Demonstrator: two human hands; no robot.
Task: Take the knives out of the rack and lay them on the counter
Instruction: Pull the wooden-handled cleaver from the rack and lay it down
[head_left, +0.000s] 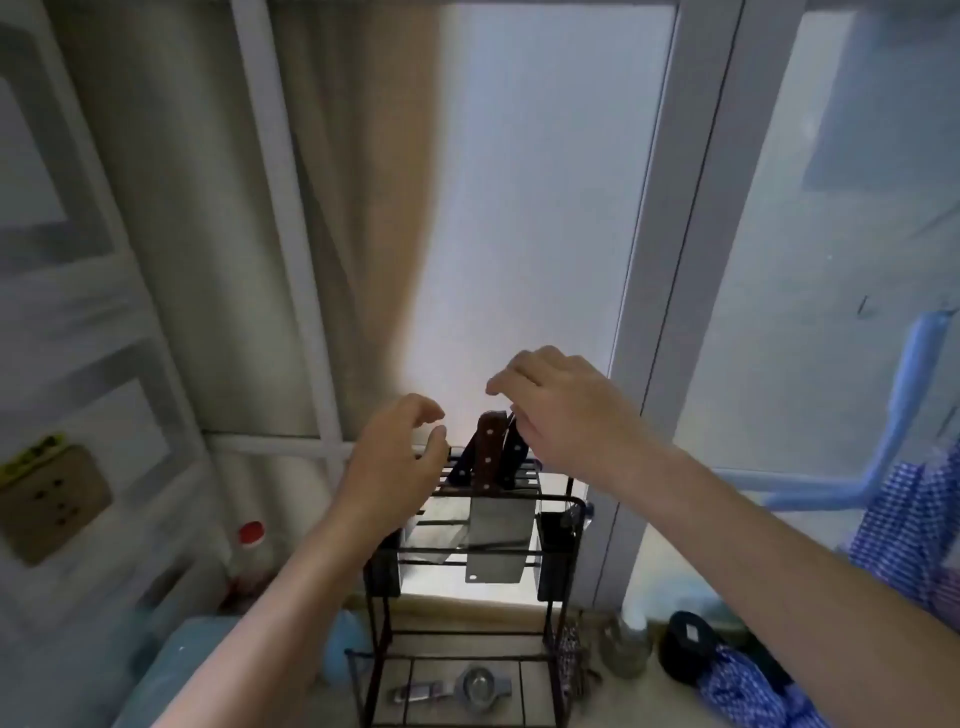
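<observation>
1. The left hand (395, 457) hovers at the top left of the black wire rack (558, 577), its fingers (426, 415) curled but apart, gripping nothing.
2. The right hand (566, 415) hovers over the top right of the rack, fingers spread and bent downward; its lower fingertips are at the tip of the dark knife handle (514, 457), though whether they touch it cannot be told.
3. Between the two hands, a brown riveted handle (488, 457) stands upright in the slots at the rack's top.
4. Below the fingers, the wide cleaver blade (496, 540) hangs down inside the rack frame.
5. Left of the brown handle, another dark handle (460, 470) leans beside the left fingers.
6. Far below the fingers, a metal tool (452, 686) lies on the rack's bottom shelf, which stands on the table (639, 699).
</observation>
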